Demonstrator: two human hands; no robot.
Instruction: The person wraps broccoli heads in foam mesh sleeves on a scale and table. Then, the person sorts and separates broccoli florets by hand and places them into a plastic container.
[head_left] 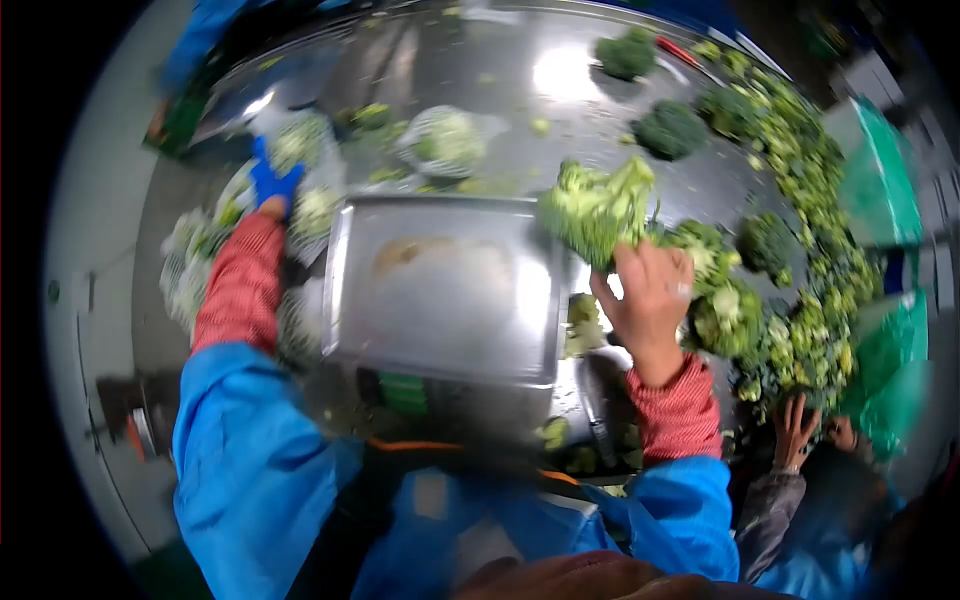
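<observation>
My left hand [275, 180], in a blue glove, reaches to the upper left with fingers spread over net-wrapped pale heads [315, 208]; whether it grips one is unclear. In my bare right hand [648, 295] is a broccoli head [600, 208], held by its lower edge to the right of the metal tray [450, 375]. Cut florets and more broccoli [727, 318] lie just right of that hand. A knife [594, 405] rests on the steel surface below it.
Another wrapped head [446, 142] sits behind the tray. Whole broccoli [670, 130] and a red-handled knife [680, 52] lie farther back. Many florets [830, 260] line the right side, beside green bags [885, 180]. A co-worker's hands [795, 430] are at lower right.
</observation>
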